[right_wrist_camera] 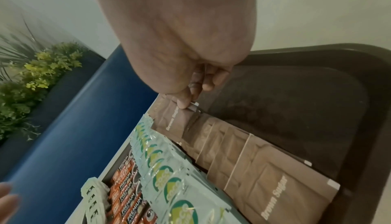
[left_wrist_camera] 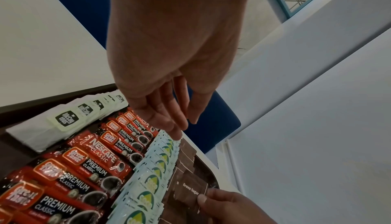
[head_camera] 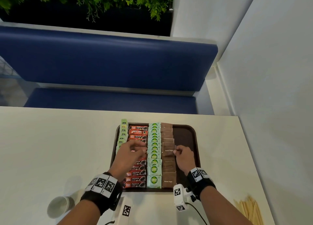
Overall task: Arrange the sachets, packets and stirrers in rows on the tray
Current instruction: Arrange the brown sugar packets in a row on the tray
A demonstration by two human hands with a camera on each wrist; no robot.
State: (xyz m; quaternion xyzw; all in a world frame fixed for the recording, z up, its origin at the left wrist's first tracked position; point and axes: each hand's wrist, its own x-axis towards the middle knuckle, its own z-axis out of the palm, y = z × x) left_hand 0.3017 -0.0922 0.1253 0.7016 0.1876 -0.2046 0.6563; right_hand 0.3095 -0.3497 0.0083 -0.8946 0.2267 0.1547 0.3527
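On the bench [head_camera: 67, 140], a brown tray [head_camera: 186, 133] holds four rows: tea bags [head_camera: 123, 131] at nine o'clock, coffee sticks [head_camera: 138, 178], green sachets [head_camera: 154, 179], then brown sugar packets [head_camera: 168, 180]. At the tray's centre the right hand [head_camera: 183, 157] pinches one brown sugar packet [head_camera: 168, 150] by its edge. Left hand [head_camera: 130, 152] hovers over the coffee sticks, fingers loosely apart, holding nothing. Wooden stirrers [head_camera: 249, 211] lie at five o'clock, off the tray.

Black wristbands [head_camera: 101, 199] with checkered tags [head_camera: 197, 174]
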